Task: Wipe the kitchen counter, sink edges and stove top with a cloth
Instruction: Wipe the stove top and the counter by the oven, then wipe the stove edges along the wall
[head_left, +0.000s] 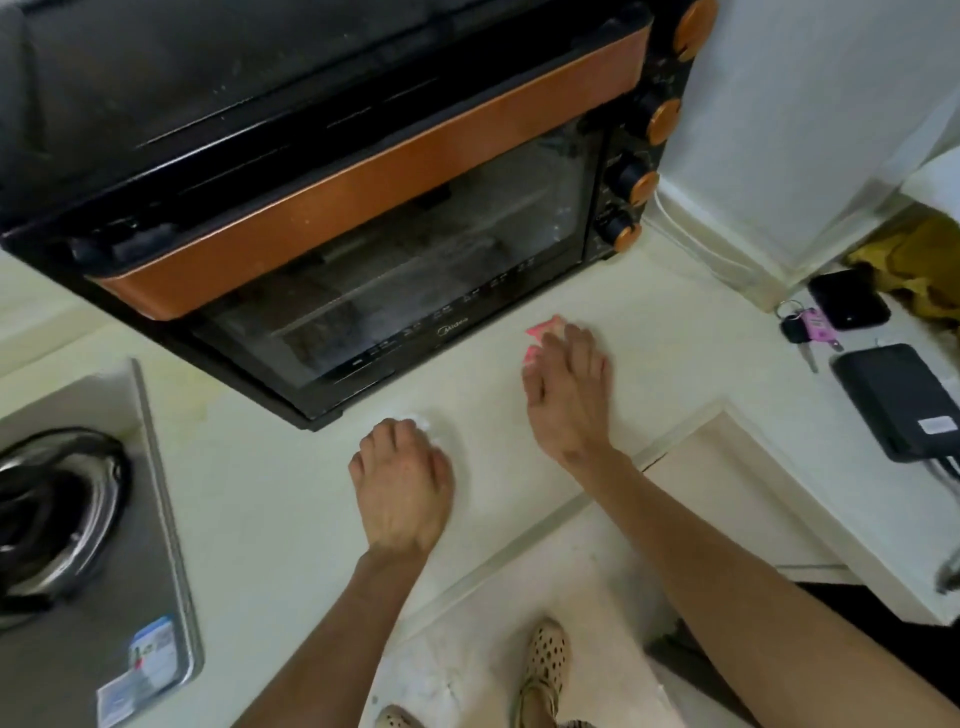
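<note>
Pressing flat on the pale worktop (270, 499) at centre frame with both hands, each covering a cloth. Left hand (402, 486) curling narrow over a white cloth (425, 423), only a scrap peeking past the knuckles, probably bunched small to bear down on one spot. Right hand (569, 395) spreading wider over a pink cloth (543, 332), its corner jutting toward the toaster oven (363, 208) filling the upper left; likely laid flat to sweep a broader strip along the oven's front. Sitting at lower left, the stove top (93, 519) with its burner (52, 514), untouched by either cloth at this moment. Lying apart at right frame, keys (805, 327), a phone (849, 300) and a black box (901, 400), presumably kept clear of the wiping. Showing no sink anywhere. Showing through the oven's glass door a rack, contents too dim to tell.
</note>
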